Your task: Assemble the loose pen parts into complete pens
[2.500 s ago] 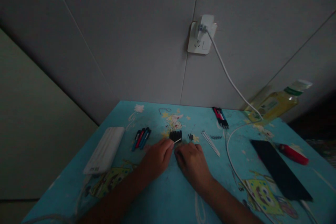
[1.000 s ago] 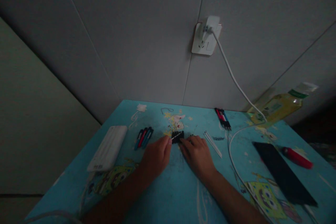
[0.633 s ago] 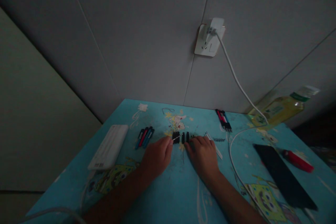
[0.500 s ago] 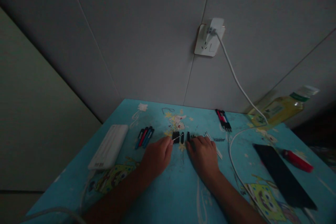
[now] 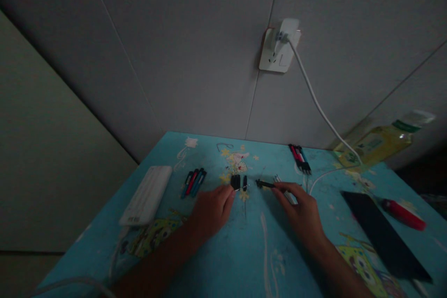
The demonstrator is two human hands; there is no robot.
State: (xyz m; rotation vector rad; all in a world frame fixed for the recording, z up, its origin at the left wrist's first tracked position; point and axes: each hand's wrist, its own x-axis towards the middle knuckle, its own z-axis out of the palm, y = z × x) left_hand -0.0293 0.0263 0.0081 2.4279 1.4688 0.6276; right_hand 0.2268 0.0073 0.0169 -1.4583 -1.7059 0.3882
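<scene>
Pinch grip on each side — blue patterned counter.
Left hand pinches a thin white rod at frame centre, just below grouped black pieces; right hand, right of centre, pinches a slim black piece — white sticks partly hidden behind it. Coloured pen barrels lie left of centre.

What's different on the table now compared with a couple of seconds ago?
The right hand has moved rightward, away from the black cluster, and now pinches a black piece. A loose black piece now lies apart, just right of the cluster. The left hand stays near the cluster, holding a thin stick. The pens on the left, white power bank and yellow bottle stayed put.
</scene>
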